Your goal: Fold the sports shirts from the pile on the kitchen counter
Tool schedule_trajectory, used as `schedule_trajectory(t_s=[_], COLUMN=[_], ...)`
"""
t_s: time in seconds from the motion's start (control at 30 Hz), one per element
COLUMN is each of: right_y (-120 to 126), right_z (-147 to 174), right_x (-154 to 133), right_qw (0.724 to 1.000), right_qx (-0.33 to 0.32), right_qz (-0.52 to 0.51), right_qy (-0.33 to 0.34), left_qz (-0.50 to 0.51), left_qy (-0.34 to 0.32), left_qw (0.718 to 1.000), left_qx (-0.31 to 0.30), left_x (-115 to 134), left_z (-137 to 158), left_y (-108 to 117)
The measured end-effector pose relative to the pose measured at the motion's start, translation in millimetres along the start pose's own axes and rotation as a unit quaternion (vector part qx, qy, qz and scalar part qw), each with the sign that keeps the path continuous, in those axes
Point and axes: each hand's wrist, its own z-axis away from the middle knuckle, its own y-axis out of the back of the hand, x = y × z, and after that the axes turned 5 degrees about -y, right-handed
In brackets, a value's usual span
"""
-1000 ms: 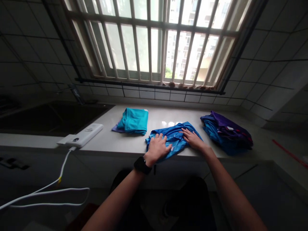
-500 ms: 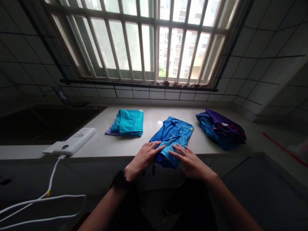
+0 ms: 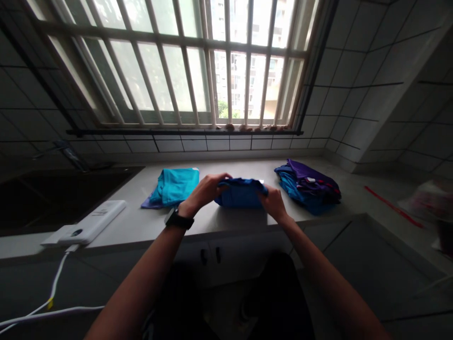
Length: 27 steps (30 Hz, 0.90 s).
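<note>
A blue garment (image 3: 242, 196), folded into a compact bundle, is held at its two sides over the middle of the white counter (image 3: 230, 222). My left hand (image 3: 208, 190) grips its left end, fingers over the top edge. On the other end my right hand (image 3: 273, 202) is closed, with the thumb side toward the cloth. The bundle's upper edge is tilted up, and whether its bottom touches the counter I cannot tell. Close by on the left lies a folded teal garment (image 3: 180, 182) on a lilac cloth (image 3: 150, 202). To the right is a pile of purple and blue clothes (image 3: 307, 184).
A white power bank-like box (image 3: 95, 222) with a white cable (image 3: 54, 283) lies at the counter's left, beside the dark sink (image 3: 31, 203) and faucet (image 3: 71, 156). A red strip (image 3: 392, 206) and a plastic bag (image 3: 430, 200) lie at right. A barred window (image 3: 198, 71) is behind.
My hands went from lying on the spread blue garment at the counter edge to gripping it at both sides. It is now folded smaller, raised at its edge and farther back. The view shifted.
</note>
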Motion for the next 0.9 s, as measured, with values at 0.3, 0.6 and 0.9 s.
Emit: schedule_trajectory(t_s=[0.3, 0.6, 0.9], right_y=[16.3, -34.3, -27.3], right_z=[-54.0, -5.2, -18.9], right_x=[-7.2, 10.8, 23.7], right_qw=[0.996, 0.945, 0.944], right_qx=[0.08, -0.187, -0.107], right_qz=[0.032, 0.238, 0.213], right_qy=[0.017, -0.124, -0.227], left_qz=[-0.09, -0.101, 0.041], left_qy=[0.038, 0.196, 0.227], left_qw=[0.995, 0.96, 0.973], left_qx=[-0.003, -0.171, -0.023], left_x=[-5.7, -13.7, -3.8], left_z=[-72.9, -26.4, -10.2], left_y=[-26.8, -86.6, -88.8])
